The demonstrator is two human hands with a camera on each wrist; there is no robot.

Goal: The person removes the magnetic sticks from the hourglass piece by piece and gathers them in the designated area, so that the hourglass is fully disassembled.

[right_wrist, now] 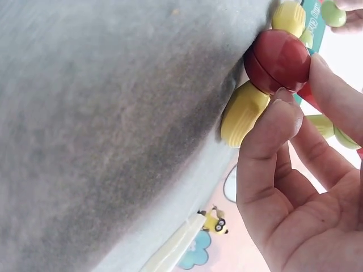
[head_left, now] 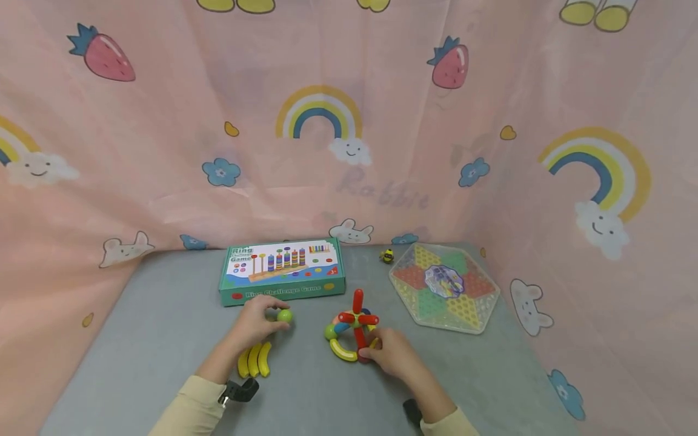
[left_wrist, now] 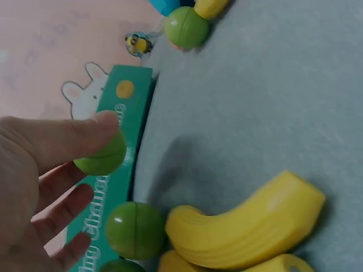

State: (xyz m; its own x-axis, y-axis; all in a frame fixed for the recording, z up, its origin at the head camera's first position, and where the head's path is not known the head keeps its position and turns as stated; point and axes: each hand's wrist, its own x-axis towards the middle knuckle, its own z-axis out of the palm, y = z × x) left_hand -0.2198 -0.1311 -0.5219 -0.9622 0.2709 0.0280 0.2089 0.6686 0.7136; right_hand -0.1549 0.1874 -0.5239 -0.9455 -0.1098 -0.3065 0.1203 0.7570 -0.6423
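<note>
My left hand [head_left: 259, 320] pinches a green ball [left_wrist: 103, 157] between thumb and index finger, held over the table in front of the game box. Below it in the left wrist view, another green ball [left_wrist: 136, 230] lies beside the yellow curved pieces [left_wrist: 244, 229]. My right hand [head_left: 394, 353] grips a red ball [right_wrist: 278, 61] at the near side of a ring-shaped toy build. Yellow curved pieces [head_left: 343, 350] join that ball on both sides. Red rods [head_left: 357, 300] rise from the ring and meet in a cross around a green ball. Another green ball [head_left: 329, 331] sits at its left.
A green Ring Challenge Game box [head_left: 282, 290] lies at the back of the grey table [head_left: 163, 339]. A hexagonal board with coloured triangles [head_left: 444, 287] lies at the back right, with a small yellow figure [head_left: 387, 255] beside it. A pink printed cloth [head_left: 403, 133] hangs behind.
</note>
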